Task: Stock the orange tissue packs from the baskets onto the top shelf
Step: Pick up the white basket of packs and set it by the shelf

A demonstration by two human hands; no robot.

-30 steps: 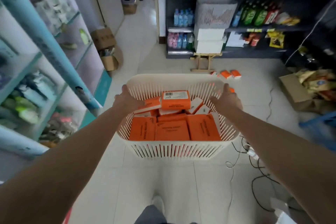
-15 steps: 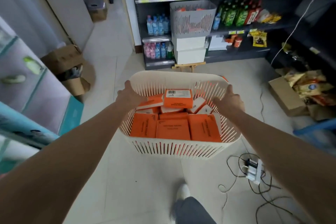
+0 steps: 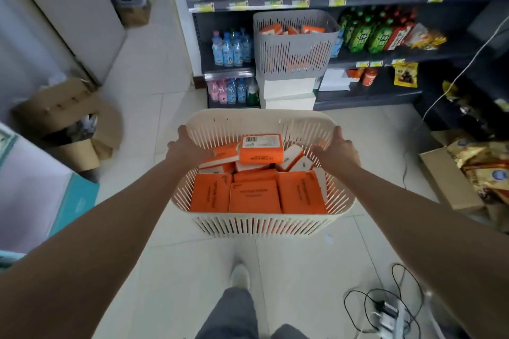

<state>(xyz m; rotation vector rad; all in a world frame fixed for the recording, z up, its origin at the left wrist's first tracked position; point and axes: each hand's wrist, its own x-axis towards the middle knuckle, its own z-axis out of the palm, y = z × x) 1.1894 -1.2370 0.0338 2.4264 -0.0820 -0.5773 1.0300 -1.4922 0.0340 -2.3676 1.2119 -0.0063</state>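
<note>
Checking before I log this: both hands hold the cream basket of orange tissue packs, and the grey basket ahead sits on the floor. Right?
Not quite. The head view shows the grey basket sitting on a stack of white boxes, not on the floor. The rest holds: the left hand and right hand hold the cream basket of orange tissue packs.

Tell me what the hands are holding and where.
Both hold the cream slatted basket of orange tissue packs by its rim: left hand on the left side, right hand on the right side.
</note>
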